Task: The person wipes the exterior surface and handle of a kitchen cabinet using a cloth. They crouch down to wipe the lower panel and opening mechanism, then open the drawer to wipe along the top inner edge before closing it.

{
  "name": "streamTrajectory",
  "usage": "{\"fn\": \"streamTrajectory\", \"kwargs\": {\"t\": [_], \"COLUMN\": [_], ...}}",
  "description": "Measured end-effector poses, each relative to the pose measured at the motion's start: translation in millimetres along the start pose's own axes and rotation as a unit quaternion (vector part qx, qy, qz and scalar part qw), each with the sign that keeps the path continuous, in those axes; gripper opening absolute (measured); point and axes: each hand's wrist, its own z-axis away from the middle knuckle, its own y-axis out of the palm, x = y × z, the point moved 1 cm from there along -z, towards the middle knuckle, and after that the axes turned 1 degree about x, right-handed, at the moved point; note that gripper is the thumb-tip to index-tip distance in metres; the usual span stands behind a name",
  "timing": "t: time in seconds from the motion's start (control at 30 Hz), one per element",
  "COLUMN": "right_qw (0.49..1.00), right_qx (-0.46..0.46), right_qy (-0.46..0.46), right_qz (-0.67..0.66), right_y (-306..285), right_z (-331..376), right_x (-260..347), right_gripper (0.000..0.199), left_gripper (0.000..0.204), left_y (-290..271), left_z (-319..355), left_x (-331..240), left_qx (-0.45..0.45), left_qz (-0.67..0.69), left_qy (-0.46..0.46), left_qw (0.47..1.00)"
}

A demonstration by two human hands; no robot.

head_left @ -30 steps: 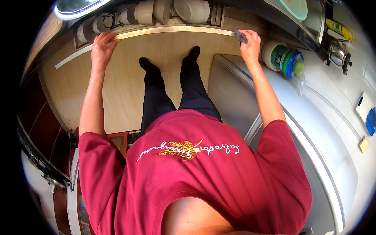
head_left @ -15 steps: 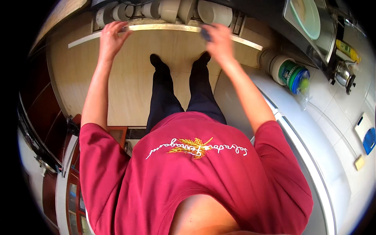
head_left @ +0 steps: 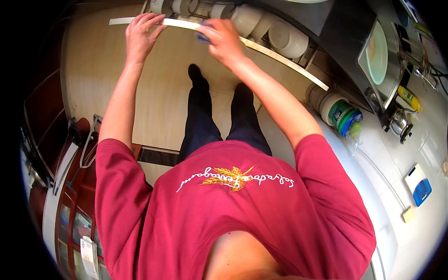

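Observation:
A pulled-out drawer stands ahead of me, and the pale top edge of its drawer front (head_left: 284, 59) runs across the upper part of the view. My left hand (head_left: 141, 38) is closed over this edge near its left end, thumb on the near side. Slightly blurred, my right hand (head_left: 226, 44) presses a dark blue-grey cloth (head_left: 203, 37) against the same edge, a short way right of my left hand. Behind the edge, white bowls (head_left: 285, 38) and several cups (head_left: 182, 6) stand in the drawer's wire rack.
A dark countertop (head_left: 338, 35) holds a sink with a pale green basin (head_left: 377, 53). To the right are stacked tubs (head_left: 343, 115), a metal kettle (head_left: 401, 123) and a yellow bottle (head_left: 409, 99). A glass-paned red-brown cabinet (head_left: 74, 219) stands at lower left; pale floor (head_left: 158, 93) lies below the drawer.
My right hand has moved left along the drawer edge with the cloth, closer to my left hand. My left hand now grips the edge. The view has turned, so the drawer appears slanted.

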Motion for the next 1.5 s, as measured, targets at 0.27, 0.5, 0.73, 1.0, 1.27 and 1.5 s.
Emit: {"fn": "streamTrajectory", "kwargs": {"t": [0.27, 0.5, 0.73, 1.0, 1.27, 1.5], "right_qw": [0.998, 0.965, 0.998, 0.990, 0.974, 0.972], "right_qx": [0.034, 0.034, 0.035, -0.032, 0.124, -0.020], "right_qy": [0.030, 0.168, -0.031, -0.135, -0.129, -0.218], "right_qz": [0.048, 0.200, 0.048, 0.037, 0.136, 0.081], "right_y": [-38, -143, 18, 142, 17, 140], "right_z": [23, 122, -35, -159, -48, -149], "right_x": [-12, -57, 23, 91, 34, 88], "right_gripper": [0.045, 0.050, 0.050, 0.035, 0.056, 0.027], "left_gripper": [0.028, 0.035, 0.051, 0.049, 0.044, 0.046], "left_y": [-8, 2, -18, -8, -5, 2], "left_z": [-1, 8, 17, 20, 29, 26], "left_x": [13, 26, 96, 115, 121, 126], "left_qx": [0.025, 0.008, -0.116, -0.099, -0.095, -0.115], "left_qz": [0.028, 0.070, 0.146, 0.283, 0.332, 0.469], "left_qy": [-0.045, -0.052, -0.231, -0.293, -0.341, -0.336], "left_qw": [0.998, 0.996, 0.955, 0.908, 0.874, 0.809]}}
